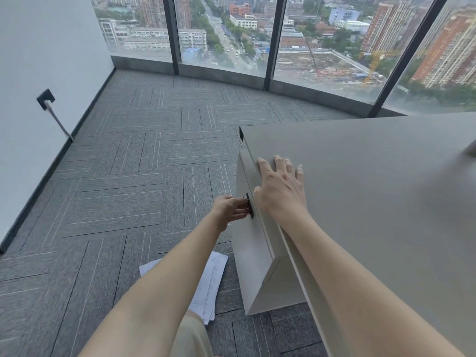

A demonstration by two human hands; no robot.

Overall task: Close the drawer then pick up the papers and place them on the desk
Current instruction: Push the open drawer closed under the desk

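Note:
A beige desk (373, 176) fills the right side. Below its left edge, the drawer front (251, 240) stands slightly out from the desk, with a dark round handle (249, 205) on it. My left hand (230, 208) has its fingers closed on that handle. My right hand (279, 188) lies flat, fingers spread, on the desk top just above the drawer. White printed papers (208, 282) lie in a loose stack on the carpet beside the drawer unit, partly hidden under my left forearm.
Grey striped carpet tiles (128, 176) cover the floor to the left and ahead. A white wall with a dark socket and a plugged-in cable (47, 101) runs along the left. Floor-to-ceiling windows (224, 34) curve around the far side.

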